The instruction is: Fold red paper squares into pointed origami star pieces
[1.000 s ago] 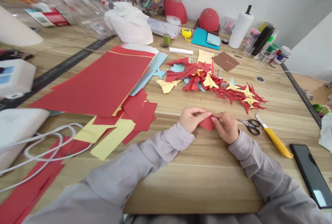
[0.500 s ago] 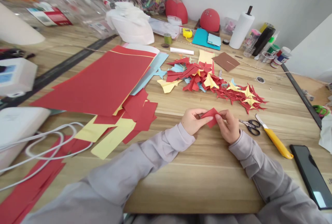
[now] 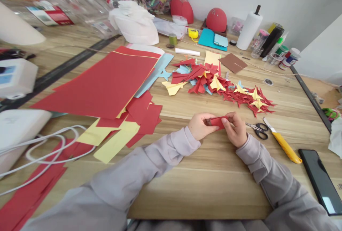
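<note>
Two hands work together over the wooden tabletop [image 3: 213,184], near its front edge; the left hand [image 3: 200,127] and the right hand [image 3: 235,129] both hold one small folded red paper [image 3: 217,122] between them, just above the table and in front of the body. Both grips are closed; each hand pinches one end of the paper between thumb and fingers, and the fingers hide most of it, so only a narrow red part shows in the middle; I cannot tell its exact fold. Many pieces seem already finished; a long pile of folded paper shapes [image 3: 213,81] in red, yellow and light blue lies beyond the hands, and some of them have pointed, wing-like forms. Much paper seems to remain unfolded; a large stack of red paper sheets [image 3: 93,85] lies to the left of the hands, with light blue sheets showing under its far edge; cut red paper pieces [image 3: 144,118] and yellow paper strips [image 3: 116,142] lie at its near edge. To the right of the hands are black-handled scissors [image 3: 260,131], just beside a yellow utility knife [image 3: 284,149]; a black smartphone [image 3: 320,181] lies further right, near the table edge.
</note>
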`<state>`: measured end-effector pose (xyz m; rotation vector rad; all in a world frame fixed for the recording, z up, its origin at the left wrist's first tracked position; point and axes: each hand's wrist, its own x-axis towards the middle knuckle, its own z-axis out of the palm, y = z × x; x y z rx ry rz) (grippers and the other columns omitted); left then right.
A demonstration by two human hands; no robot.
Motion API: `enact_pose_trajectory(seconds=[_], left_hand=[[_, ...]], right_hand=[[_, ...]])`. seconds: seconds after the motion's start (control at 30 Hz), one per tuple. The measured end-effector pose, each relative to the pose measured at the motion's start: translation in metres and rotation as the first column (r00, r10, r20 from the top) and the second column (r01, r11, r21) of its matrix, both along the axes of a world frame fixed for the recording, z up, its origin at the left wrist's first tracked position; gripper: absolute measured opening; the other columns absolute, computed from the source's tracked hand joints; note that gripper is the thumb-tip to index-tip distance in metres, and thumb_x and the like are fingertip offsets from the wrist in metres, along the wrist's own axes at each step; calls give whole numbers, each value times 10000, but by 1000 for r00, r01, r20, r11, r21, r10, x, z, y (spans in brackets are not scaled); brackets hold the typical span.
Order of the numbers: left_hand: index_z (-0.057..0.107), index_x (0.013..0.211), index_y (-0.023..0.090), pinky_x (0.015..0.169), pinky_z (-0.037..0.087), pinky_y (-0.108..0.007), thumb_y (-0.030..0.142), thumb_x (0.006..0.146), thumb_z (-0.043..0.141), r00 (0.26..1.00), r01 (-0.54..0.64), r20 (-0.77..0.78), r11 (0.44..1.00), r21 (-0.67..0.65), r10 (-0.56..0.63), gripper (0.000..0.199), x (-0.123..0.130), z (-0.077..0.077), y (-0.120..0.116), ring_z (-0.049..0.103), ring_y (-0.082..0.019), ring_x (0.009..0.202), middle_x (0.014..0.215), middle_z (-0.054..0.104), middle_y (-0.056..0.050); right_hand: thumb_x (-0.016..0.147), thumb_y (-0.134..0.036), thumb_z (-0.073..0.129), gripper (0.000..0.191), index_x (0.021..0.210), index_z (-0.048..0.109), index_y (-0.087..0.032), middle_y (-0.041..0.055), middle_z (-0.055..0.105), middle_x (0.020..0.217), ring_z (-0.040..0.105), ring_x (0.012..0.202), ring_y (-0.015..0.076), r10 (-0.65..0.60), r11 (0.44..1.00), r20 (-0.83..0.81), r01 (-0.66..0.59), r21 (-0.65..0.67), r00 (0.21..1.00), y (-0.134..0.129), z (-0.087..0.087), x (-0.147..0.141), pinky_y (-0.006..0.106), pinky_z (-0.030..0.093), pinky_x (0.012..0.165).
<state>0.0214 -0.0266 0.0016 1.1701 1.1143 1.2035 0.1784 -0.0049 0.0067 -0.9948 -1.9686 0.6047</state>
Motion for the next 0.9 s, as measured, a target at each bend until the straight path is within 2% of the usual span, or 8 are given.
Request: enact_pose_trajectory(seconds=[0.2,0.3,0.5,0.67,0.9], left_hand=[[714,764,131,599,488,-264,258,604,728,999,-32,-37,996,79,35,205,-1,2,-1,605,-157,649,697,686,-51],[719,748,131,597,477,-262,289,658,700,998,-36,-42,992,117,41,183,-2,4,-1,592,-146,640,720,686,-60],[722,681,142,628,472,-266,288,679,689,999,-9,-36,986,166,15,149,-3,6,0,596,-151,655,695,679,-54],[717,669,145,624,473,-268,300,663,704,1000,-1,-29,990,144,5,156,-3,8,-1,604,-160,662,697,683,-58],[707,644,148,634,478,-268,330,677,680,1000,16,10,992,121,-17,187,-4,13,-1,606,-154,650,689,689,-53]], right_hand=[[880,-297,460,132,800,505,-202,-33,537,574,492,479,98,11,1000,17,-10,-14,1000,1,3,0,216,402,463],[880,-286,458,123,800,500,-203,-31,541,581,493,483,97,26,1000,23,-26,13,999,0,3,0,215,402,466],[878,-265,461,103,804,493,-201,-32,541,594,491,489,91,43,997,28,-45,64,999,0,5,-1,208,396,464],[884,-308,455,131,812,493,-205,-15,563,612,524,512,105,85,996,31,-86,23,996,0,4,0,225,419,478],[910,-310,411,142,819,464,-215,-29,554,533,527,448,113,158,983,-33,-160,-85,987,-2,1,0,237,430,458]])
